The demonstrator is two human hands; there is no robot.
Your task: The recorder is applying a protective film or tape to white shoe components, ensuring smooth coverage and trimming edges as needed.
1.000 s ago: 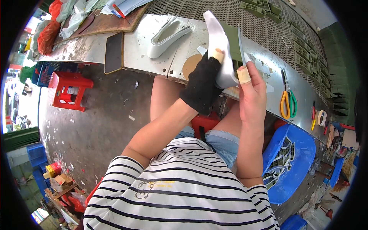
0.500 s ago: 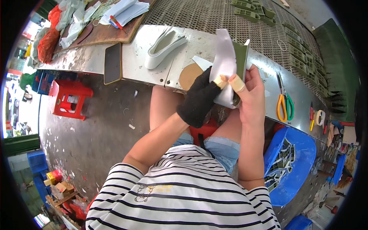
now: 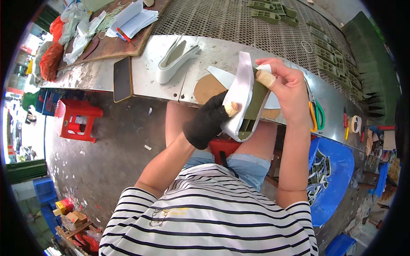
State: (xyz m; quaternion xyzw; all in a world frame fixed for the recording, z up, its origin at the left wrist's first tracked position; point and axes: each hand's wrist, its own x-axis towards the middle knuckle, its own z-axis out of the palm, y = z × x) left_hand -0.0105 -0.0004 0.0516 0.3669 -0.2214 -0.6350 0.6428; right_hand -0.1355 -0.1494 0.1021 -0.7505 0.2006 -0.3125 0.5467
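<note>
My left hand (image 3: 206, 123), in a black fingerless-tipped glove with a beige wrap on the thumb, grips an olive-green moulded shoe wedge (image 3: 258, 100) from its left side. A shiny white strip of material (image 3: 239, 94) runs along that side of the wedge, under my left thumb. The wedge stands tilted over my lap and the table's front edge, its hollow ribbed end toward me. My right hand (image 3: 290, 87) is bare apart from beige wraps on the thumb. Its thumb and fingers pinch a white edge at the wedge's far end.
A bundle of white strips (image 3: 177, 62), a round brown disc (image 3: 209, 89) and a phone (image 3: 123, 80) lie on the metal table. Scissors (image 3: 318, 115) and tape (image 3: 356, 124) are at right. Several green wedges (image 3: 329, 62) rest on mesh. A blue bin (image 3: 337, 179) stands below.
The wedge has turned, showing more of its green face and ribbed end. My right hand has moved up and right to its far end; my left hand has shifted slightly left and toward me.
</note>
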